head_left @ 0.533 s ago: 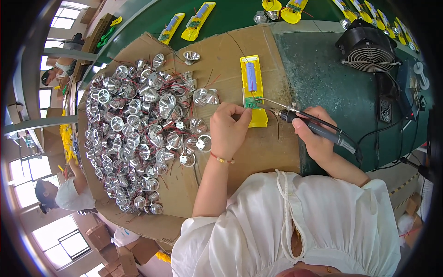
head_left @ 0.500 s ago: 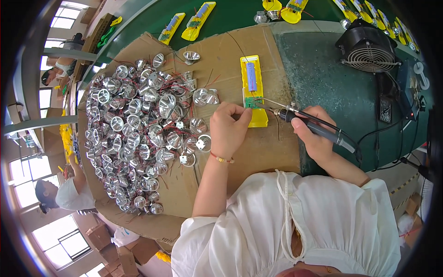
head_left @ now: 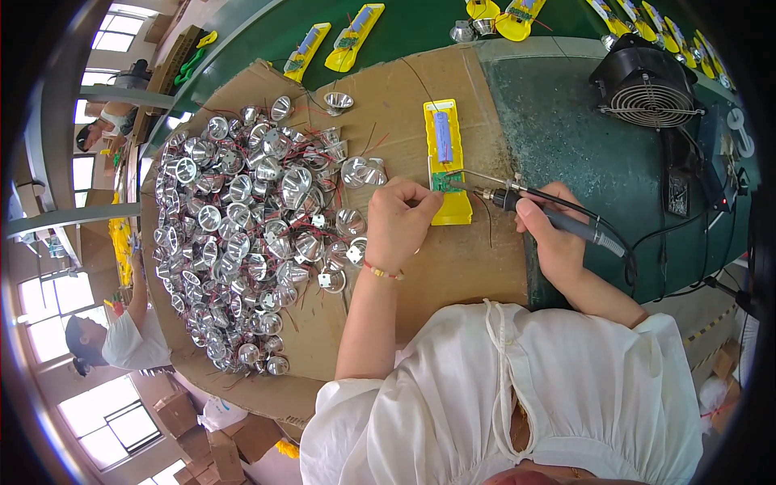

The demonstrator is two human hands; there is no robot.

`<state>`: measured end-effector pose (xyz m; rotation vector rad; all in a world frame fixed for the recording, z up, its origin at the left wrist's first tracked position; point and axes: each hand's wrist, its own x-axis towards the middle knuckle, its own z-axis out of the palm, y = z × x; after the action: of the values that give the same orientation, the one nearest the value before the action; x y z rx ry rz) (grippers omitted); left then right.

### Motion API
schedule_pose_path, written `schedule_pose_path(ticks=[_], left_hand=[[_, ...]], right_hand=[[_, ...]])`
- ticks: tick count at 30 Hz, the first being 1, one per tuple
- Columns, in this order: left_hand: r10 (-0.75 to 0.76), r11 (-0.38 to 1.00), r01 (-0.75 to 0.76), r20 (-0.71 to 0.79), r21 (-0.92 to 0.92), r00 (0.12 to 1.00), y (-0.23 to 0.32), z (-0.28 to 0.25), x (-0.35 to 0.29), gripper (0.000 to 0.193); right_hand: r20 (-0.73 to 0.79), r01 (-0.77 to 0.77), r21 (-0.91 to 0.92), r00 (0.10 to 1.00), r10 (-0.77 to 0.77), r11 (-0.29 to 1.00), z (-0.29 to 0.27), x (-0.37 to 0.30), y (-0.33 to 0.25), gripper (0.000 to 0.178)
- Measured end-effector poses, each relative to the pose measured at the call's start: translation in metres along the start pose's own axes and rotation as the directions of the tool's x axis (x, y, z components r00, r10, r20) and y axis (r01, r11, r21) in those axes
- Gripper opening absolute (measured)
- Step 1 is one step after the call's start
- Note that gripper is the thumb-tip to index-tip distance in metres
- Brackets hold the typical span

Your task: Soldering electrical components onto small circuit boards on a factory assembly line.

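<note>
Head-worn fisheye, looking steeply down on the bench (head_left: 570,174) from the wearer's side.
The lens sits above the near edge, close enough that the white blouse (head_left: 501,388) fills the lower middle, with the left hand (head_left: 398,222) and right hand (head_left: 559,238) near the centre. The wide field takes in much of the bench and reaches beyond its left edge to windows (head_left: 109,414), straight lines bending toward the dark rim.

Your left hand (head_left: 396,230) partly hides the yellow casing (head_left: 453,215); whether your soldering iron (head_left: 571,224) touches the circuit board (head_left: 440,179) is too small to tell.
</note>
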<state>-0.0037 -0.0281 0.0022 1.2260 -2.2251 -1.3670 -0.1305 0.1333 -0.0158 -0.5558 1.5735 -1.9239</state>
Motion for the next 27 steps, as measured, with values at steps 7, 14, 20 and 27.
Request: schedule_pose_path(ticks=[7, 14, 20, 27], left_hand=[[-0.033, 0.996, 0.036, 0.047, -0.077, 0.998, 0.007, -0.001, 0.0, 0.016], [0.016, 0.995, -0.01, 0.062, -0.097, 0.998, 0.0, -0.002, 0.001, 0.016], [0.028, 0.995, -0.023, 0.047, -0.1, 0.999, -0.002, -0.001, 0.004, 0.018], [-0.178, 0.974, 0.189, 0.094, -0.124, 0.98, 0.01, -0.004, 0.001, 0.018]], right_hand=[[0.055, 0.035, -0.099, 0.998, -0.03, 0.994, -0.004, 0.0, 0.001, 0.012], [0.043, 0.113, -0.152, 0.993, -0.107, 0.982, -0.004, -0.002, 0.006, 0.013], [0.006, 0.049, -0.118, 0.999, -0.049, 0.992, -0.003, -0.002, 0.003, 0.014], [-0.023, 0.123, -0.154, 0.991, -0.128, 0.98, -0.03, -0.006, -0.008, 0.015]])
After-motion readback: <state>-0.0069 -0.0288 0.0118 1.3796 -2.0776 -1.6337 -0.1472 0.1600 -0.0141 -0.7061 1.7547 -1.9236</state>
